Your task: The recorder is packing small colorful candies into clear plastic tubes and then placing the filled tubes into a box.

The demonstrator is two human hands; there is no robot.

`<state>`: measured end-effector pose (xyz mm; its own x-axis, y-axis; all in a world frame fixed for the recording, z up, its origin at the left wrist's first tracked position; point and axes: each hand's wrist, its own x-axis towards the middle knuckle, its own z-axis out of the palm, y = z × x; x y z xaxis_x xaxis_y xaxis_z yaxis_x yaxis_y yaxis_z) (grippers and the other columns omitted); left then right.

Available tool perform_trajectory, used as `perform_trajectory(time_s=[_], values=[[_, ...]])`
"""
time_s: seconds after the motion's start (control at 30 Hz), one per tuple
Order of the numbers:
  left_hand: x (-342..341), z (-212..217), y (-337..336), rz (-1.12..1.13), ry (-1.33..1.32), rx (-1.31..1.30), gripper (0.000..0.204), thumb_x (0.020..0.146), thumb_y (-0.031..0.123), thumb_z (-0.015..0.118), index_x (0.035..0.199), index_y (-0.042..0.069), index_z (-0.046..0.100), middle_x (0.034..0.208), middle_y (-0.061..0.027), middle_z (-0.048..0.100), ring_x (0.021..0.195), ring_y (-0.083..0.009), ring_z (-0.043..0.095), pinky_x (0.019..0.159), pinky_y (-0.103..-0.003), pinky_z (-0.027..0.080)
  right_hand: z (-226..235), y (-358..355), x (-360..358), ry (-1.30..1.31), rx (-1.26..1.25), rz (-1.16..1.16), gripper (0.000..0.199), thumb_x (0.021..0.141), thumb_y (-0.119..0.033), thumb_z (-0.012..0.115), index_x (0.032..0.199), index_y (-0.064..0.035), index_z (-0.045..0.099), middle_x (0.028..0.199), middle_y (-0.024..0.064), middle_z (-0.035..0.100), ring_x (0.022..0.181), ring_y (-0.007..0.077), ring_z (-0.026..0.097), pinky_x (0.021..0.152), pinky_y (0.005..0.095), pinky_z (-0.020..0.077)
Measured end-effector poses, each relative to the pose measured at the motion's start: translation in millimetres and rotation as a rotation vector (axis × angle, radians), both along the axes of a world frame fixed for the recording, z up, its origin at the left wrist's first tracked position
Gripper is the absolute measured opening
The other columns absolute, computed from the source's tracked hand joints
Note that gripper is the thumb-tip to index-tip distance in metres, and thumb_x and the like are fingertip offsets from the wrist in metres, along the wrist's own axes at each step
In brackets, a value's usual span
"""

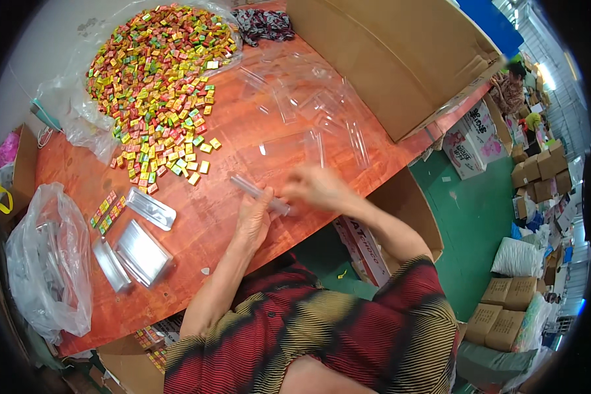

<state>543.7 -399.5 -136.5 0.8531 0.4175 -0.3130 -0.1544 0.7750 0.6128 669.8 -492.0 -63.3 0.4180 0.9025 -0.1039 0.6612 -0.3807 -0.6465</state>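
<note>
A: Begin nearest to us. What is the state of the grip?

B: The left hand is closed around a slim clear plastic case, held slantwise over the front part of the red-brown tabletop. The right hand is just beside the case's right end. It is blurred; I cannot tell whether its fingers hold anything.

A: And to the left of the hands?

B: Stacked clear trays. Just beyond them lie a single tray and a double row of small wrapped pieces, side by side.

A: Farther across?

B: A large heap of similar pieces, mostly red, yellow and green, partly on clear plastic sheeting. To its right, loose clear cases lie scattered. Behind these I note a large cardboard box, with dark patterned cloth between heap and box.

A: Beyond the tabletop?

B: Green floor, stacked brown cartons, and, farther off, another person.
</note>
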Motion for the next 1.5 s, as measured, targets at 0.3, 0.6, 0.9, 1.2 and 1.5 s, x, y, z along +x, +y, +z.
perform_trajectory(time_s=[0.3, 0.6, 0.9, 1.2, 1.5], values=[[-16.7, 9.0, 13.3, -0.093, -0.112, -0.135, 0.038, 0.073, 0.017, 0.059, 0.099, 0.004, 0.035, 0.084, -0.0073, 0.05, 0.072, -0.0193, 0.055, 0.064, -0.034, 0.048, -23.9, 16.6, -4.4, 0.852, -0.085, 0.258, 0.03, 0.074, -0.028, 0.051, 0.069, 0.0009, 0.056, 0.057, 0.0006, 0.051, 0.052, 0.0093, 0.046, 0.047, 0.0251, 0.0365], [-20.7, -6.0, 20.0, -0.05, 0.078, -0.056, 0.032, 0.073, 0.018, 0.058, 0.097, 0.006, 0.041, 0.087, -0.0077, 0.053, 0.08, -0.0224, 0.055, 0.069, -0.035, 0.047, 3.5, 52.2, 47.2, -0.767, 0.163, -0.127, 0.008, 0.067, -0.012, 0.051, 0.062, -0.0065, 0.047, 0.059, 0.0147, 0.049, 0.058, 0.028, 0.053, 0.046, 0.036, 0.0396], [-11.6, 4.3, 24.3, 0.112, -0.074, -0.055, 0.053, 0.072, 0.024, 0.06, 0.111, 0.006, 0.029, 0.084, -0.0061, 0.05, 0.076, -0.0223, 0.055, 0.065, -0.036, 0.049, -0.3, 50.0, -14.3, -0.041, 0.123, 0.268, 0.019, 0.072, -0.02, 0.053, 0.067, -0.0025, 0.055, 0.061, 0.0103, 0.054, 0.058, 0.019, 0.053, 0.051, 0.0313, 0.0406], [-15.8, 6.1, 25.2, 0.019, -0.094, -0.077, 0.056, 0.072, 0.025, 0.06, 0.111, 0.002, 0.026, 0.087, -0.0067, 0.05, 0.074, -0.0184, 0.055, 0.062, -0.033, 0.05, -16.9, 47.9, -2.0, 0.802, -0.109, 0.361, 0.022, 0.073, -0.021, 0.051, 0.067, -0.0004, 0.056, 0.057, 0.0013, 0.052, 0.051, 0.0092, 0.046, 0.044, 0.0243, 0.0368], [-12.3, 7.4, 27.5, -0.013, -0.027, -0.068, 0.039, 0.074, 0.016, 0.057, 0.104, 0.006, 0.035, 0.086, -0.0081, 0.051, 0.07, -0.0182, 0.055, 0.064, -0.035, 0.049, -12.4, 52.0, 4.6, 0.762, -0.221, 0.363, 0.022, 0.075, -0.024, 0.048, 0.064, -0.0059, 0.054, 0.054, -0.0018, 0.049, 0.048, 0.0059, 0.042, 0.041, 0.0199, 0.0317]])
